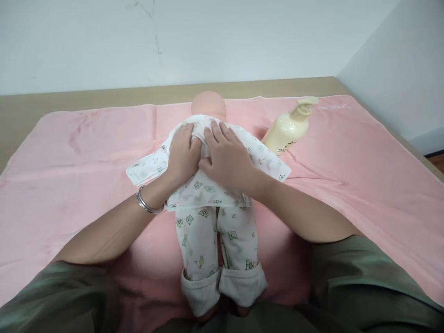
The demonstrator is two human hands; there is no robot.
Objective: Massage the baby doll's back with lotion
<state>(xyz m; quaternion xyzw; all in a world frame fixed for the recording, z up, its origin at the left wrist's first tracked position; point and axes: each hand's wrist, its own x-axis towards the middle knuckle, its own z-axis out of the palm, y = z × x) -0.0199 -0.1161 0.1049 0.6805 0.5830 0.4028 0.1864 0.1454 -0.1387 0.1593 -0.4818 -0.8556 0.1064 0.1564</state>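
Note:
A baby doll, its smooth bald head [208, 104] toward the wall, lies on a pink sheet in front of me. It wears a white printed long-sleeved shirt [210, 189] and matching trousers [201, 238] with turned-up cuffs. My left hand [184, 152] rests on the left of the shirt's upper part, thumb apart from the fingers, beside a fold in the cloth. On the right of the shirt, my right hand [227, 155] lies flat with fingers stretched toward the head. Both hands are open, and their thumbs come close together. The doll's arms are hidden; no face shows.
A cream pump bottle [289, 129] leans at a tilt beside the doll's right-hand sleeve. The pink sheet [86, 185] covers most of the wooden surface [121, 96], which meets a white wall [208, 41] at the back. A second wall stands at the right.

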